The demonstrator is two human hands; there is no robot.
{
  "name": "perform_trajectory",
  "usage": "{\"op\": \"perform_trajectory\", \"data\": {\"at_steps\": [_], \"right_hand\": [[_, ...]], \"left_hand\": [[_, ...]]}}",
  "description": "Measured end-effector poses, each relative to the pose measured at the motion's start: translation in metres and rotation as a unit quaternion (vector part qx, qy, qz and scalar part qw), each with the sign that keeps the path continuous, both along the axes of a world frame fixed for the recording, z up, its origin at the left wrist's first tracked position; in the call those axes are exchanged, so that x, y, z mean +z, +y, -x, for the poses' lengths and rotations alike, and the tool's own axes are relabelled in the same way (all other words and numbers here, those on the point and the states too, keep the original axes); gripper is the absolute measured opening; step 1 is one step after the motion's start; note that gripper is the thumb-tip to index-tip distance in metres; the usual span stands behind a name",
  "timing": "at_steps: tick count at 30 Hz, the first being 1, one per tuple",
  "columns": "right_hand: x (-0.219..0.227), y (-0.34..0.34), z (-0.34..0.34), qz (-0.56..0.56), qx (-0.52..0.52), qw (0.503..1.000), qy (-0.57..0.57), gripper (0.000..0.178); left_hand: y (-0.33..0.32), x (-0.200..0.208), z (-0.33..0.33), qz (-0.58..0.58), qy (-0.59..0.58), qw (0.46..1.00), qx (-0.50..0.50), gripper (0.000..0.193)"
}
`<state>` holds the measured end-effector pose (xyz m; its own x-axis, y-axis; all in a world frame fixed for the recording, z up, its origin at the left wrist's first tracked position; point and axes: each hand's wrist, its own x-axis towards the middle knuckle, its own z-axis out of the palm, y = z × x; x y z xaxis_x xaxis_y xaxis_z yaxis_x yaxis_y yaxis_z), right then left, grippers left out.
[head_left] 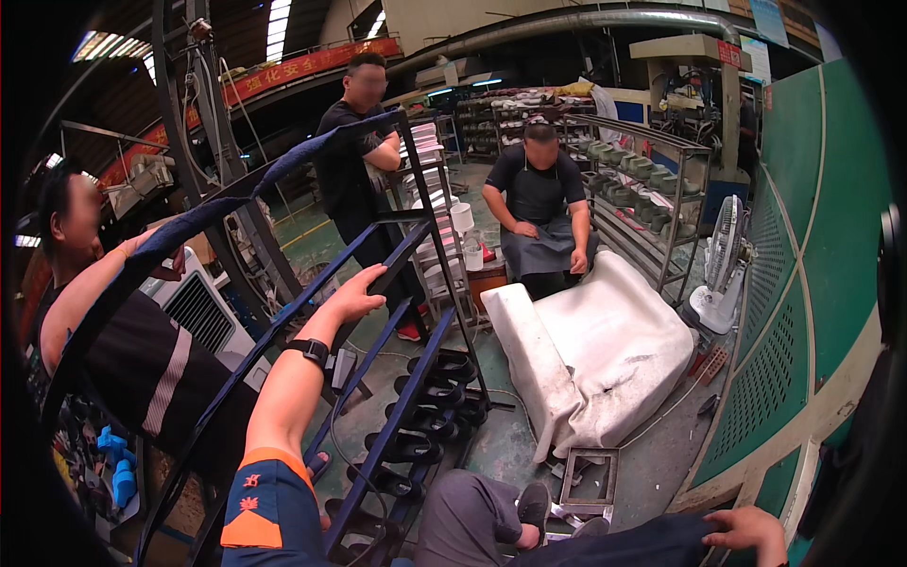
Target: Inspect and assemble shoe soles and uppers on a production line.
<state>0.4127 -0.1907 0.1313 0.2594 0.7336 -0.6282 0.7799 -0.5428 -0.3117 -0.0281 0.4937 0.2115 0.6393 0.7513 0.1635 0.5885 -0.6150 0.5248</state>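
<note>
My left hand (357, 294) reaches out and rests at the upper blue rail (404, 249) of a dark metal rack, its fingers stretched and holding nothing. A dark watch (309, 352) is on that wrist. On the rack's lower rails stand several black slippers (416, 447), below and to the right of this hand. At the lower right, my right hand (746, 531) lies on dark cloth with its fingers apart and nothing in them; part of it is cut by the dark rim. Between the hands, a leg in grey trousers (465, 518) ends in a dark shoe (534, 503).
A white cloth-covered block (614, 350) stands ahead, with a seated person (539, 203) behind it. Another person (354, 161) stands beyond the rack; a third (123, 350) is at left. A fan (723, 260), a shoe rack (652, 189) and green panels (794, 246) line the right.
</note>
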Motion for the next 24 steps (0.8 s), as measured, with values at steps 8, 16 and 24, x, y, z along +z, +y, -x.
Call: {"op": "perform_trajectory", "data": {"at_steps": [8,16,24], "right_hand": [[-0.0015,0.0005,-0.0019,0.010,-0.001,1.000,0.011,0.070],[-0.0023,-0.0002,-0.0016,0.009,0.004,1.000,0.004,0.069],[0.0012,0.0025,0.0009,0.017,-0.004,1.000,0.007,0.069]], "left_hand": [[0.0004,-0.0001,0.0000,-0.002,0.004,1.000,0.000,0.075],[0.0011,0.0000,0.0012,-0.001,0.003,1.000,-0.002,0.075],[0.0007,0.0009,-0.0006,0.002,0.000,1.000,-0.002,0.075]]}}
